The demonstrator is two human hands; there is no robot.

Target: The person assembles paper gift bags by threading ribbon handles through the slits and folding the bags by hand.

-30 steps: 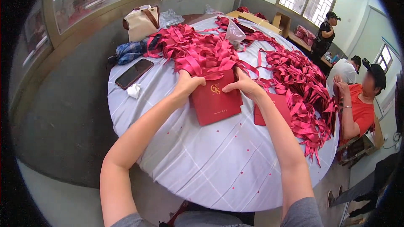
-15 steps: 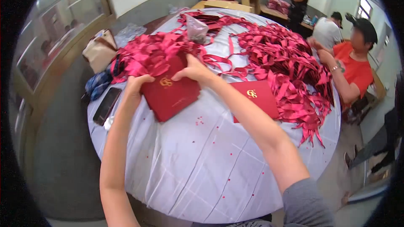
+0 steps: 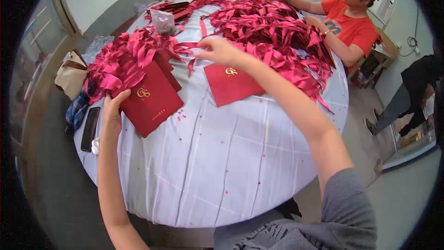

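Observation:
My left hand (image 3: 114, 107) grips the left edge of a flat red gift bag (image 3: 155, 104) with a gold emblem, thumb on top. That bag lies on a stack of similar bags, whose pink-red ribbons (image 3: 118, 60) heap up behind it. My right hand (image 3: 219, 52) hovers over the table between the piles, its fingers curled close to a loose ribbon strand; whether it holds the strand is not clear. Below my right forearm another flat red bag (image 3: 231, 85) with a gold emblem lies at the front of the larger ribbon pile (image 3: 263, 28).
A round table with a white cloth (image 3: 203, 171) bears small red specks. At its left edge are a phone (image 3: 89, 129), a cream bag (image 3: 71, 74) and blue checked cloth (image 3: 77, 111). A clear plastic bag (image 3: 163, 22) sits behind. A person in red (image 3: 351, 28) handles the right pile.
My right hand has left the front bag on the left stack and moved right over the table. My left hand stays at the stack's edge. The view has shifted.

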